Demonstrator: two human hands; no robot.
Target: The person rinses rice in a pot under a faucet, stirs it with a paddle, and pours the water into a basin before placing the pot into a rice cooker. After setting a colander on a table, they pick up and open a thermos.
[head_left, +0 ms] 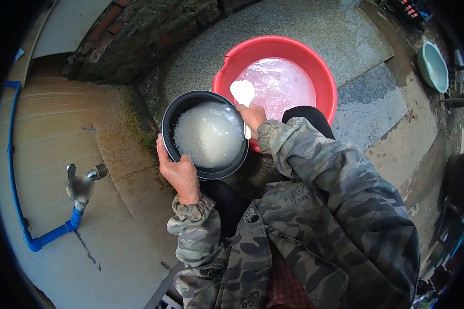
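Just beside the red basin (326,77), on its near left side, sits a dark pot (183,105) with white rice (191,141) lying under cloudy water (220,123). The left hand (180,175) grips the pot's near left rim, thumb over the edge. The right hand (252,119), at the opposite rim, closes around a white paddle (242,91), its broad head pointing away toward the basin; whether those fingers also touch the pot is unclear. Water (276,85) fills the bottom of the basin, which rests on grey stone slabs (355,51). Both arms wear camouflage sleeves (335,165). Off to the left, a tap (80,188) joins a blue pipe (54,235); far right stands a pale green basin (434,67).
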